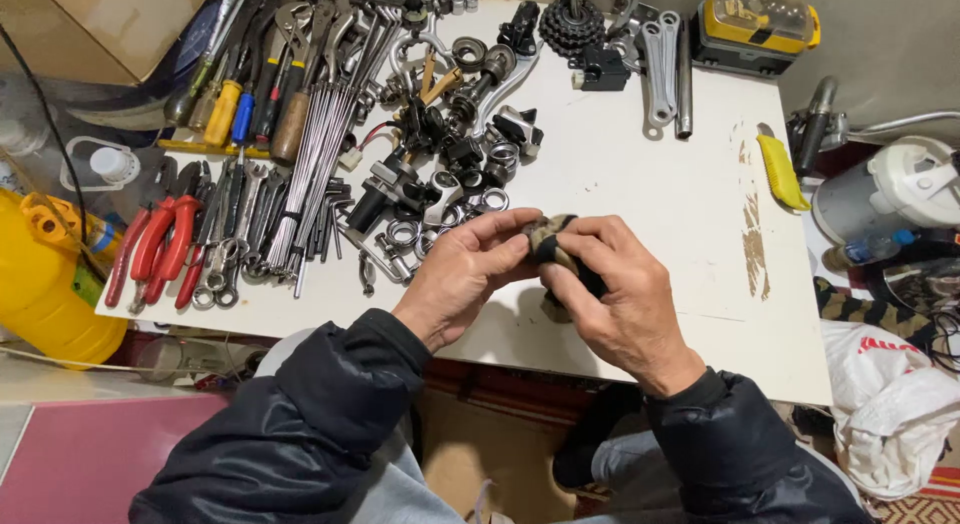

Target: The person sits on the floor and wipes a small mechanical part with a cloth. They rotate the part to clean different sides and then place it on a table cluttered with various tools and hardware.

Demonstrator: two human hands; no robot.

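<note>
The white surface [640, 184] lies bare right of the hands up to the yellow knife [778, 172]. Left of them, metal rings [470, 209], a spoke bundle [315, 154] and red pliers [160, 244] crowd the way.

This is a small bicycle repair workshop. A white desk [640, 184] carries red-handled pliers [155, 249], spanners [235, 234], loose spokes [320, 154], a sprocket cluster [572, 26] and crank arms [657, 59] at the far side.
</note>
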